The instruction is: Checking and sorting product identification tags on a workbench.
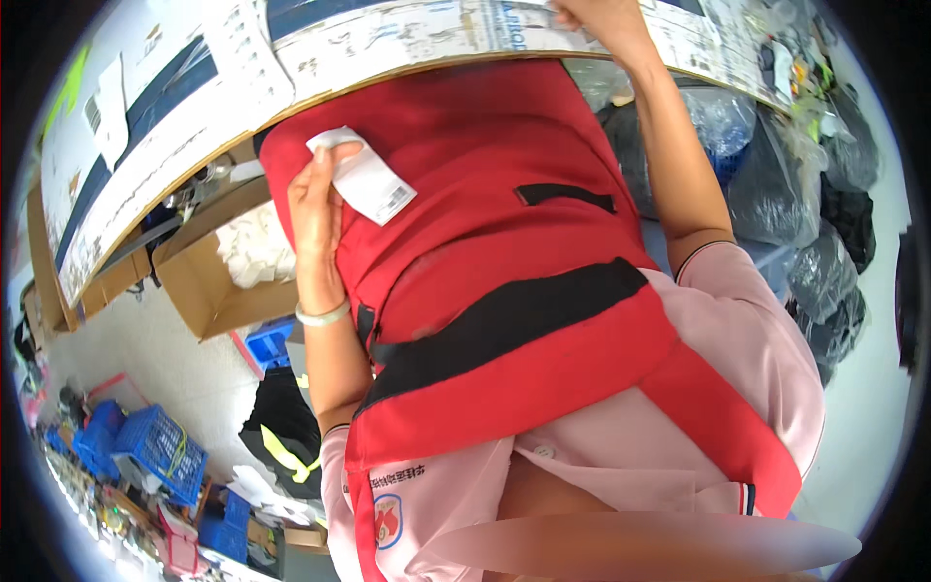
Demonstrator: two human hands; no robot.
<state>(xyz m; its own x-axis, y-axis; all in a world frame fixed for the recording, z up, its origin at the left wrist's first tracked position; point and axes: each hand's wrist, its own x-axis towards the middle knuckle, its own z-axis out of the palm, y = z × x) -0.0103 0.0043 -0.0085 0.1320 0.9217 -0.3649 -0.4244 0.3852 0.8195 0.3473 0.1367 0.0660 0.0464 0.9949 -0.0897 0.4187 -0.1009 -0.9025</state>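
- Here, left hand: fingers clamped on a white label, lifted against the red apron
- Right hand at the tabletop edge; finger state cannot be told
- Label not yet applied anywhere

A small white rectangular label with a black barcode at one corner is sitting pinched in the left hand, against red fabric, left of centre. Far across the top, printed white sheets with dark blue panels and black print are lying along the tabletop, bending down to the left; the right hand is resting on them at the far edge. Below the tabletop on the left, an open brown cardboard box is holding a heap of small white pieces. At the far right, clear plastic bags of dark items are piling up.
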